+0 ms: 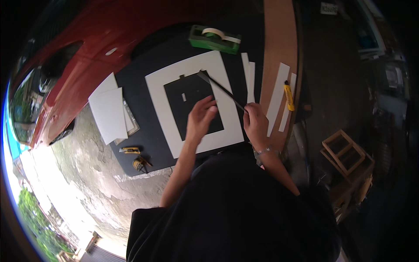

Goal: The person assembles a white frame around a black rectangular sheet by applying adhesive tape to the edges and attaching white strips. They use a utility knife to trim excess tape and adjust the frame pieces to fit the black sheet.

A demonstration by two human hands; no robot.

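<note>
One long, thin black strip [225, 91] slants over the white rectangular card frame [160, 98], its near end pinched in the right hand [256, 123]; the loosely curled left hand [200, 118] looks empty. A slack pinch could let it swing askew.

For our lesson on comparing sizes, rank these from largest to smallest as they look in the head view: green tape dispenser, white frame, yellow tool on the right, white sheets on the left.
1. White frame
2. White sheets
3. Green tape dispenser
4. Yellow tool
</note>
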